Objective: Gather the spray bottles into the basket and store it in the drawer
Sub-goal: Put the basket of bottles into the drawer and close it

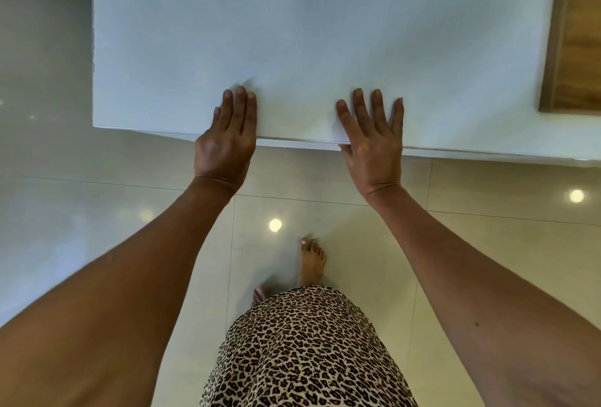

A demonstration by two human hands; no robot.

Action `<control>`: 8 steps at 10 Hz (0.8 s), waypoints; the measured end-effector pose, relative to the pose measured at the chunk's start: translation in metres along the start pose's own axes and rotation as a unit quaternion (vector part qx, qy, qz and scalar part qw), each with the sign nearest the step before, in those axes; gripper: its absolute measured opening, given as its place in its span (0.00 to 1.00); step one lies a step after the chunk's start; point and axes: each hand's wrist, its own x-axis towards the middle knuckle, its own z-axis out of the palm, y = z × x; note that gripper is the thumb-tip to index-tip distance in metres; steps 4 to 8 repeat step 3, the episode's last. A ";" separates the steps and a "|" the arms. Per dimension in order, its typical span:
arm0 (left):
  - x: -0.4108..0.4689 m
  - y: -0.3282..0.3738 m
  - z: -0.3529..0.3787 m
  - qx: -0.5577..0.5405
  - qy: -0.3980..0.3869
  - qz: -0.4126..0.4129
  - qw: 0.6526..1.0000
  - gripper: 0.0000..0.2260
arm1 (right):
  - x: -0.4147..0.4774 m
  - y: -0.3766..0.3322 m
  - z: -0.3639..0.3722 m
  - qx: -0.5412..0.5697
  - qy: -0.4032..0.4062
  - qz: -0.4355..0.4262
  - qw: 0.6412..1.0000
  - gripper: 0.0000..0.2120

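Note:
A plain white cabinet surface [292, 32] fills the upper part of the head view, with its near edge running across the middle. My left hand [227, 140] lies flat on that edge, fingers together and pointing away from me. My right hand [374, 136] lies flat on the same edge a little to the right, fingers spread. Neither hand holds anything. No spray bottle and no basket shows. I cannot tell whether this white panel is the drawer front.
Glossy beige floor tiles [325, 211] with light reflections lie below the white edge. A wooden panel [575, 49] borders the white surface at the right. My bare feet [310, 260] and a leopard-print skirt [302, 351] are under my arms.

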 end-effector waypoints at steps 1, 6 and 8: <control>-0.001 0.001 -0.004 -0.059 -0.019 -0.053 0.997 0.26 | -0.001 -0.003 -0.002 -0.014 -0.022 0.002 1.000 0.30; -0.003 -0.002 -0.018 -0.183 -0.133 -0.055 0.973 0.38 | -0.002 0.001 -0.021 0.059 -0.165 0.023 0.984 0.36; -0.003 -0.002 -0.018 -0.183 -0.133 -0.055 0.973 0.38 | -0.002 0.001 -0.021 0.059 -0.165 0.023 0.984 0.36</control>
